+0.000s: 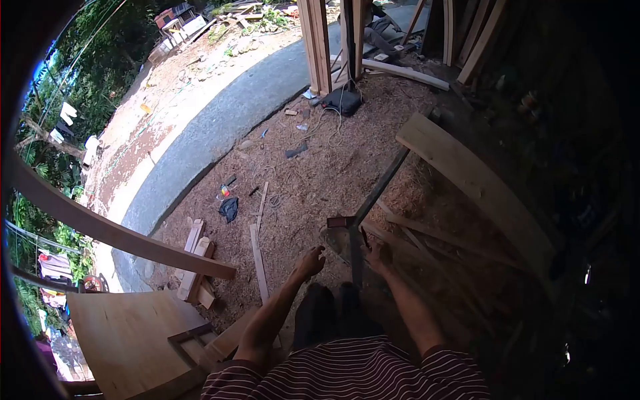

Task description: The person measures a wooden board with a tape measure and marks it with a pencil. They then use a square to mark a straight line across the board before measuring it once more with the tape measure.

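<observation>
My left hand (311,263) hovers left of a dark upright bar, fingers loosely bent and slightly apart, with nothing seen in them. My right hand (380,259) is closed around a slim dark, stick-like thing (364,239) whose kind I cannot tell. Between the hands runs the dark bar (357,263), meeting a longer dark beam (383,179) that slants up to the right. A small reddish-brown block (339,222) sits at that joint, just beyond my hands. Under it shows a rounded, pale-edged object (333,241), partly hidden.
A wide plank (480,183) rests at the right; a long board (120,233) juts in from the left. Wood offcuts (197,263), thin strips (259,260) and a black bag (228,209) lie on the shavings. A panel (133,340) stands lower left. Behind are posts (316,47) and a black case (341,101).
</observation>
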Demonstrator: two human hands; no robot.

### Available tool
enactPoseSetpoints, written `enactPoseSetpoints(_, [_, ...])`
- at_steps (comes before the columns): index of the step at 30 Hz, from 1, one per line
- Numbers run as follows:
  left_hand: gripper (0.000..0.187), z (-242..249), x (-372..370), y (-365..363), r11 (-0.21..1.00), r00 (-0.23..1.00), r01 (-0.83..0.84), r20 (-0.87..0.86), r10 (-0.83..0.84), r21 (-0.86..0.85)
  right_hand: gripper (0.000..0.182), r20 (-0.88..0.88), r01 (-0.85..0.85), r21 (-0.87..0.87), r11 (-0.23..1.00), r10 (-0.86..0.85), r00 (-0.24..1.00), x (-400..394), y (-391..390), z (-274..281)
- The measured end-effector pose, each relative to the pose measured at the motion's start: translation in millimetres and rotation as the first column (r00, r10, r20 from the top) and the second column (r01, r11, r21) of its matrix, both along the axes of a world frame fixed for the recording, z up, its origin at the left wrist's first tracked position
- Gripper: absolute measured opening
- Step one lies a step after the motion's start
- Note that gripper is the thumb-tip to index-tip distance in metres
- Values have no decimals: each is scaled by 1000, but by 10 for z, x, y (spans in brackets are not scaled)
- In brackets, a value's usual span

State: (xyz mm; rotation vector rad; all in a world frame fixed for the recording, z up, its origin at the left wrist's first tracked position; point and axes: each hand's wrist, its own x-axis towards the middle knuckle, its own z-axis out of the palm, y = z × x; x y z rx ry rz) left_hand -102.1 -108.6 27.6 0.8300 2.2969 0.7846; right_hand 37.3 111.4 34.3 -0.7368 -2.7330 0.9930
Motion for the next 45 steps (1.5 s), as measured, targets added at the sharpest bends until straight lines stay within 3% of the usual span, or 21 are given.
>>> enactPoseSetpoints(1, [39, -74, -66, 75, 1000, 1000, 14, 13, -14, 25, 22, 11, 14, -4, 1000, -14, 1000, -36, 38, -170])
enactPoseSetpoints(3, [40, -157, -190, 211, 998, 998, 45, 36, -47, 43, 23, 36, 72, -325, 943, -64, 997, -141, 121, -743])
enactPoseSetpoints(7, [45, -192, -407, 439, 981, 977, 194, -85, -193, 2, 23, -86, 171, -340, 925, -212, 973, -179, 98, -868])
enactPoseSetpoints(9, [48, -192, -557, 551, 965, 959, 264, -110, -263, -7, 40, 38, 160, -273, 949, -156, 987, -225, 84, -469])
enactPoseSetpoints(10, [51, -190, -635, 601, 955, 949, 296, -112, -295, -14, 40, 51, 183, -270, 945, -176, 983, -254, 90, -564])
enactPoseSetpoints(13, [56, -303, -818, 741, 936, 930, 351, -115, -349, -5, 75, 110, 88, -129, 988, -74, 991, -313, 53, -613])
enactPoseSetpoints(20, [61, -581, -1050, 966, 829, 800, 559, -274, -534, 16, 84, 115, 224, -133, 966, -209, 971, -545, -243, -650])
enactPoseSetpoints(26, [49, -582, -1143, 1016, 831, 817, 556, -190, -545, 3, 85, 189, 382, -148, 912, -353, 916, -700, -569, -797])
enactPoseSetpoints(29, [48, -749, -1220, 1018, 797, 778, 604, -211, -592, -6, 82, 198, 435, -128, 891, -407, 892, -718, -660, -912])
enactPoseSetpoints(31, [46, -757, -1224, 1057, 787, 765, 616, -212, -609, -39, 74, 130, 453, -15, 891, -448, 885, -710, -742, -1054])
enactPoseSetpoints(33, [45, -820, -1230, 1082, 773, 747, 631, -221, -627, -63, 70, 186, 478, -6, 878, -469, 863, -707, -781, -1090])
enactPoseSetpoints(35, [39, -1021, -1233, 1059, 839, 828, 544, -164, -536, 0, 65, 237, 492, 7, 870, -480, 845, -698, -835, -1127])
enactPoseSetpoints(37, [43, -1000, -1299, 970, 805, 799, 593, -147, -583, 30, 61, 21, 534, -27, 845, -533, 846, -741, -917, -1183])
enactPoseSetpoints(39, [47, -927, -1394, 908, 753, 755, 653, -143, -640, 76, 59, 2, 527, -66, 847, -528, 849, -746, -953, -1044])
enactPoseSetpoints(40, [51, -887, -1417, 867, 793, 797, 604, -29, -604, 86, 57, -1, 514, -108, 851, -517, 856, -723, -978, -908])
enactPoseSetpoints(41, [56, -837, -1426, 826, 827, 823, 555, 87, -562, 90, 57, -9, 533, -89, 842, -535, 845, -715, -1022, -768])
enactPoseSetpoints(43, [46, -397, -1439, 764, 763, 762, 644, 43, -646, 50, 53, -97, 529, -176, 830, -549, 830, -709, -1111, -506])
enactPoseSetpoints(45, [45, -286, -1480, 790, 845, 755, 523, 523, -396, -115, 49, -108, 531, -158, 832, -550, 828, -627, -1149, -231])
